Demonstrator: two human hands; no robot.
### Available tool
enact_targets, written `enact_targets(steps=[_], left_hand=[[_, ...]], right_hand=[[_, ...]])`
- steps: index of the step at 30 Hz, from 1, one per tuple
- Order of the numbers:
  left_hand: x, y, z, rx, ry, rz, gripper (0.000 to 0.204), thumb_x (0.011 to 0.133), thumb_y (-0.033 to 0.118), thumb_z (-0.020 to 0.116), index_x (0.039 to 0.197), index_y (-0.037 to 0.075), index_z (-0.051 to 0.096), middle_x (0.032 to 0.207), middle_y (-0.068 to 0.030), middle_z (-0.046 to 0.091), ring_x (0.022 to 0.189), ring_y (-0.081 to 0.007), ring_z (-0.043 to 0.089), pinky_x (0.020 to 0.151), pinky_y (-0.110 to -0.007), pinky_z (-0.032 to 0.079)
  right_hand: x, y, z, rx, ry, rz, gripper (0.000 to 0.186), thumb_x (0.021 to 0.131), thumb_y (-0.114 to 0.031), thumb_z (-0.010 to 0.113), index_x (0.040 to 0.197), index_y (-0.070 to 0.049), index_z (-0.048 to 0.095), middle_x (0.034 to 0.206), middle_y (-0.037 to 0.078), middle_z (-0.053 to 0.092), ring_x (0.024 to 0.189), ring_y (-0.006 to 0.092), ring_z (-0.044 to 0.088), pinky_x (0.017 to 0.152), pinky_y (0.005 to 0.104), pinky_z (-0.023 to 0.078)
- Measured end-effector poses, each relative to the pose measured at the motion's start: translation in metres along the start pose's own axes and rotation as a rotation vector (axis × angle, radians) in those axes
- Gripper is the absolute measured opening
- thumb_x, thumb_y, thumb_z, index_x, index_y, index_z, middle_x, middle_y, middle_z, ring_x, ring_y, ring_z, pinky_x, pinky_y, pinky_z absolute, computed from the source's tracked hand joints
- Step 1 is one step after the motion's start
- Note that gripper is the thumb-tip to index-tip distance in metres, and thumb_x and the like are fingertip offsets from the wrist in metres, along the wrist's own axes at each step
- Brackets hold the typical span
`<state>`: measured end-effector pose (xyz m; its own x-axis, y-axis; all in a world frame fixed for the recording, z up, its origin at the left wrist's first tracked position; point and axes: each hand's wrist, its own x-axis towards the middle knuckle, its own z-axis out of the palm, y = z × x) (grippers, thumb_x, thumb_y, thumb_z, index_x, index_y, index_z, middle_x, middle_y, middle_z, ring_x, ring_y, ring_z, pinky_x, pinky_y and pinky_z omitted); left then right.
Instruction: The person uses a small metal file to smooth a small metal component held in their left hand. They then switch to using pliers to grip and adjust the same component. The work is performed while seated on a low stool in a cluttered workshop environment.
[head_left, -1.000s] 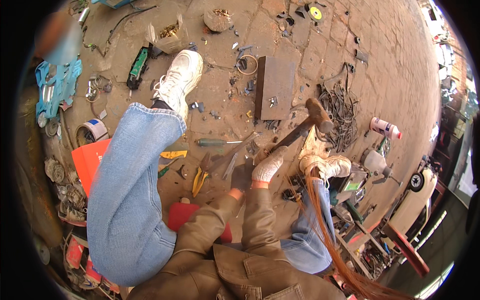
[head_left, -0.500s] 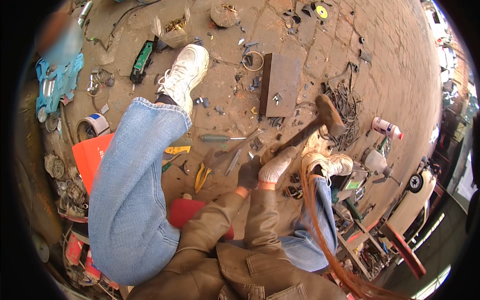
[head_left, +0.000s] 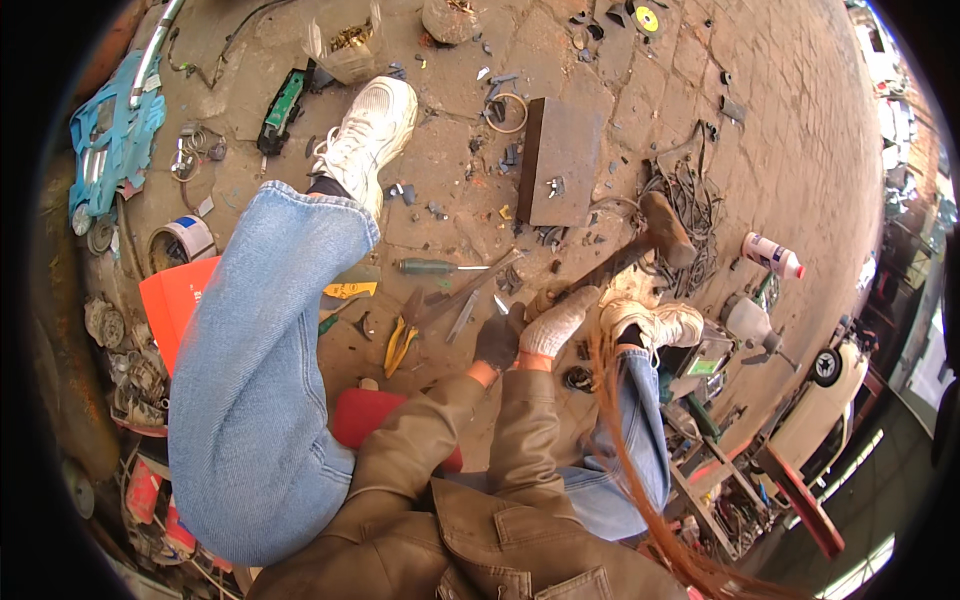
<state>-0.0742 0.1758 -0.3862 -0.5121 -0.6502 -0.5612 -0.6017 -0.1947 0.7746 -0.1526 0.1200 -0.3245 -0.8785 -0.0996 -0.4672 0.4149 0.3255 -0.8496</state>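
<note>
My right hand (head_left: 556,325), in a pale knit glove, is closed round the wooden handle of a hammer (head_left: 668,232). The heavy, rusty head points away to the right, above my right shoe. Just left of it is my left hand (head_left: 496,342) in a dark glove, close against the right hand and the handle's end. Its fingers are partly hidden, so their grip is unclear. Beyond the hands lies a rusty steel block (head_left: 560,160) with a small metal piece (head_left: 555,187) on top. A screwdriver (head_left: 430,267) and yellow-handled pliers (head_left: 401,346) lie left of my hands.
Tangled black cables (head_left: 690,215) lie right of the block. A white bottle with a red cap (head_left: 772,255) lies farther right. Bags of brass-coloured bits (head_left: 350,42) stand at the far side. Scraps litter the paving between my shoes, and an orange-red sheet (head_left: 172,308) lies beside my left leg.
The view has shifted slightly. Both hands stay close together, with the hammer in my right hand almost unmoved. The blurred round shape at the upper left has gone.
</note>
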Motion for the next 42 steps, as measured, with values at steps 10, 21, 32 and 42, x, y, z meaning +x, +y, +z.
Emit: enact_targets(steps=[10, 21, 32, 42], left_hand=[[-0.015, -0.018, -0.045, -0.004, -0.108, -0.323, 0.042, 0.097, 0.042, 0.049, 0.098, 0.002, 0.061, 0.084, -0.0283, 0.066, 0.078, -0.0448, 0.066, 0.067, -0.053, 0.049], [0.026, 0.025, -0.042, -0.371, -0.012, -0.219, 0.048, 0.098, 0.044, 0.048, 0.092, -0.001, 0.064, 0.081, -0.0303, 0.065, 0.078, -0.0476, 0.065, 0.068, -0.054, 0.048], [0.014, 0.034, -0.018, -0.315, -0.122, -0.207, 0.046, 0.102, 0.035, 0.048, 0.081, -0.002, 0.067, 0.079, -0.0210, 0.069, 0.071, -0.0288, 0.066, 0.063, -0.044, 0.049], [0.005, 0.017, -0.056, -0.077, -0.110, -0.194, 0.026, 0.097, 0.030, 0.050, 0.103, 0.005, 0.056, 0.080, -0.0237, 0.068, 0.078, -0.0427, 0.067, 0.065, -0.052, 0.050]], right_hand=[[0.031, 0.100, 0.027, -0.334, -0.175, 0.046, 0.061, 0.099, -0.067, 0.043, 0.069, -0.014, 0.050, 0.059, 0.001, 0.047, 0.047, 0.0117, 0.040, 0.044, 0.0265, 0.032], [0.002, 0.032, 0.004, -0.062, -0.156, -0.465, 0.073, 0.088, -0.082, 0.042, 0.074, -0.011, 0.046, 0.059, 0.000, 0.042, 0.047, 0.0104, 0.036, 0.042, 0.0261, 0.026], [-0.001, -0.010, -0.017, 0.114, 0.002, -0.076, 0.060, 0.102, -0.062, 0.034, 0.084, -0.008, 0.054, 0.074, 0.003, 0.051, 0.063, 0.0168, 0.046, 0.054, 0.0304, 0.039], [0.029, 0.057, 0.024, -0.288, -0.079, -0.051, 0.059, 0.098, -0.067, 0.046, 0.076, -0.012, 0.048, 0.061, 0.001, 0.045, 0.048, 0.0165, 0.040, 0.045, 0.0317, 0.035]])
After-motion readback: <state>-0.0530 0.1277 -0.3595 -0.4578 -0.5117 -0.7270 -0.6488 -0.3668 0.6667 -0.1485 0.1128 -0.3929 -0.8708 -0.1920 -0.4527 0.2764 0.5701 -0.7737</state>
